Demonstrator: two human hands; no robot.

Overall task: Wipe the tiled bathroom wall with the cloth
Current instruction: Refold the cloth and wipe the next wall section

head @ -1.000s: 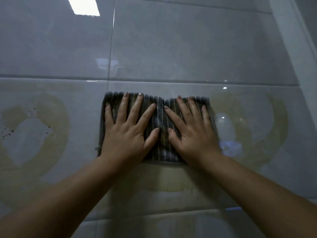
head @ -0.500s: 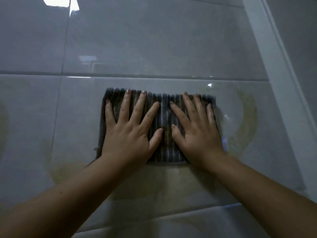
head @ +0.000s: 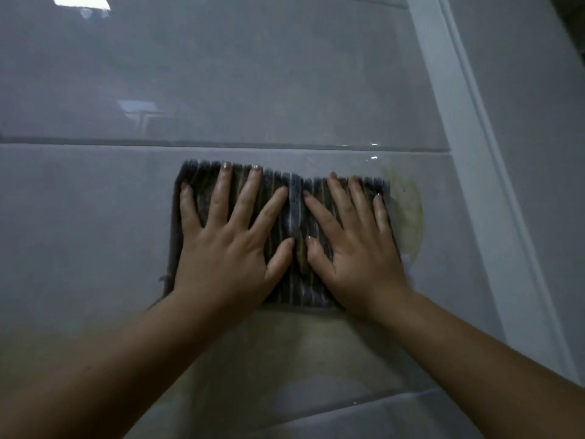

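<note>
A dark striped cloth [head: 296, 217] lies flat against the glossy grey tiled wall [head: 221, 90], just under a horizontal grout line. My left hand [head: 228, 245] presses on its left half with fingers spread. My right hand [head: 354, 248] presses on its right half, fingers spread too. Neither hand grips the cloth; both palms pin it to the tile. A yellowish curved stain [head: 410, 213] shows on the tile right beside the cloth's right edge. A faint brownish smear [head: 316, 340] lies below the cloth.
A white vertical frame or corner trim [head: 468, 153] runs down the right side, close to the stain. A second grout line [head: 364, 403] crosses low on the wall. Light reflections [head: 80, 1] glare at the top left.
Both hands and the cloth have slid to the right along the tile toward the white trim. The large ring stains on the left have left the view, and less of the right stain shows.
</note>
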